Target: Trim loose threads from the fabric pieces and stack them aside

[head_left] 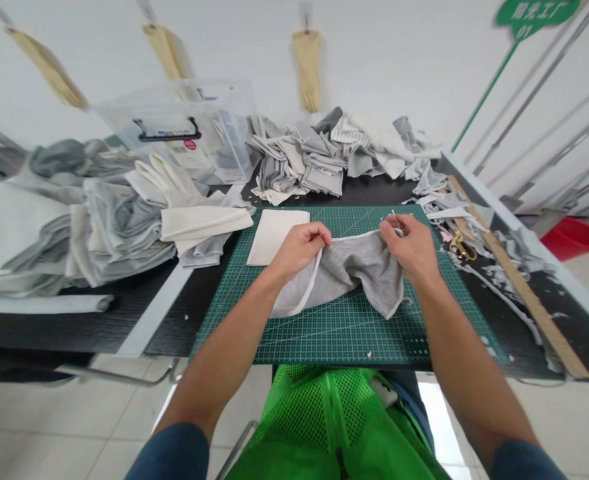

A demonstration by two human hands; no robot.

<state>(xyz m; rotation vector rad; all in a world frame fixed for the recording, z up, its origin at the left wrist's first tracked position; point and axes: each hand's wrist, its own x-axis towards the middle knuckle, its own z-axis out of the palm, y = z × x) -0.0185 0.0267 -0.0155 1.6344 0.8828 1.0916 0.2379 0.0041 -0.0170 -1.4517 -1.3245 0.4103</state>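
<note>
A grey piece of fabric [347, 277] with a white edge lies bunched on the green cutting mat [324, 327]. My left hand [299, 248] is closed, pinching the fabric's upper edge at its left. My right hand [410, 245] is closed on the same edge at the right, and a thin metal tool [395, 220] sticks up from its fingers. The edge runs taut between both hands. A flat white fabric rectangle [275, 235] lies on the mat just left of my left hand.
Heaps of grey and white fabric [99, 220] fill the table's left side and the back [324, 157]. A clear plastic box [184, 130] stands behind. At the right lie a wooden ruler [519, 280], gold scissors [461, 247], scraps and a red bin [577, 237].
</note>
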